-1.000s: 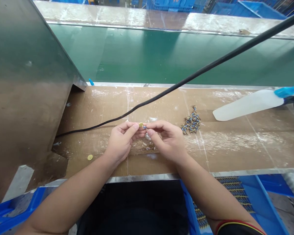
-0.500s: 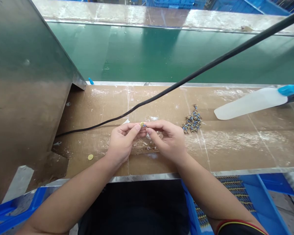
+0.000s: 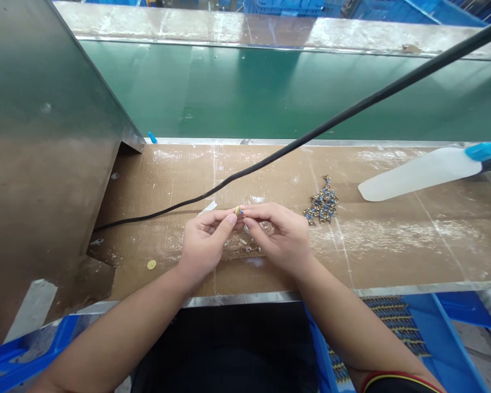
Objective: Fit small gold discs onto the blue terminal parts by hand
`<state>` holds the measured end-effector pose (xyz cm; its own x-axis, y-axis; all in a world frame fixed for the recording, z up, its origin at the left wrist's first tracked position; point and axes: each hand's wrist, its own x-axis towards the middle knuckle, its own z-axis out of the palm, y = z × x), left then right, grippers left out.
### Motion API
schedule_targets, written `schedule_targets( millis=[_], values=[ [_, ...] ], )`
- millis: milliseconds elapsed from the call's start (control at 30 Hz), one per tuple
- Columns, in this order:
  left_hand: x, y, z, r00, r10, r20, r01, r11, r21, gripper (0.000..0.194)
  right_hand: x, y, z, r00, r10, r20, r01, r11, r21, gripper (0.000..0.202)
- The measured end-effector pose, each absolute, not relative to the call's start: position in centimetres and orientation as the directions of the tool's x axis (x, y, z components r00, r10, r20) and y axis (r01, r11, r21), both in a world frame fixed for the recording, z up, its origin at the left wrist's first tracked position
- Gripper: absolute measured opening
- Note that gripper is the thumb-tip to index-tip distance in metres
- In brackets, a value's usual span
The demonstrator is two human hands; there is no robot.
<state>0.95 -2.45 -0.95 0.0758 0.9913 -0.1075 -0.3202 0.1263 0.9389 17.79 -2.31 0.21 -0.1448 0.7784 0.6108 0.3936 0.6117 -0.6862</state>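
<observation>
While the left hand (image 3: 202, 240) pinches a yellow disc (image 3: 237, 210), the right (image 3: 287, 233) pinches a blue part (image 3: 241, 213) alongside.

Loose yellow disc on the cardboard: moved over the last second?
No. Judged against the sheet-metal housing, the loose yellow disc lies in the same spot on the cardboard, right of the housing's lower corner.

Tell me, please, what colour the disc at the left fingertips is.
The disc is yellow, seen best in the head view.
</observation>
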Motion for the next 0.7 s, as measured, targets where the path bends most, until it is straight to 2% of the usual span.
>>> schedule_targets(
  millis=[200, 300, 467, 700],
  values=[
    [1.1, -2.5, -0.3, 0.11, 0.992, -0.068, -0.276, 0.096, 0.956, 0.018, 18.1, -2.3, 0.0, -0.145, 0.73, 0.667, 0.511, 0.633, -0.582, 0.02],
    [1.1, -2.5, 0.5, 0.086, 0.996, 0.005, -0.199, 0.012, 0.98, 0.01, 18.3, -2.1, -0.2, -0.138, 0.687, 0.714, 0.578, 0.641, -0.505, 0.029],
    [1.1, -2.3, 0.8, 0.031, 0.993, 0.113, -0.061, -0.111, 0.992, 0.004, 18.3, -2.0, -0.1, -0.204, 0.608, 0.767, 0.507, 0.736, -0.449, 0.028],
    [1.0, -2.3, 0.4, 0.032, 0.984, 0.173, 0.008, -0.174, 0.985, 0.007, 18.2, -2.0, 0.0, -0.252, 0.581, 0.774, 0.483, 0.768, -0.42, 0.023]
  ],
)
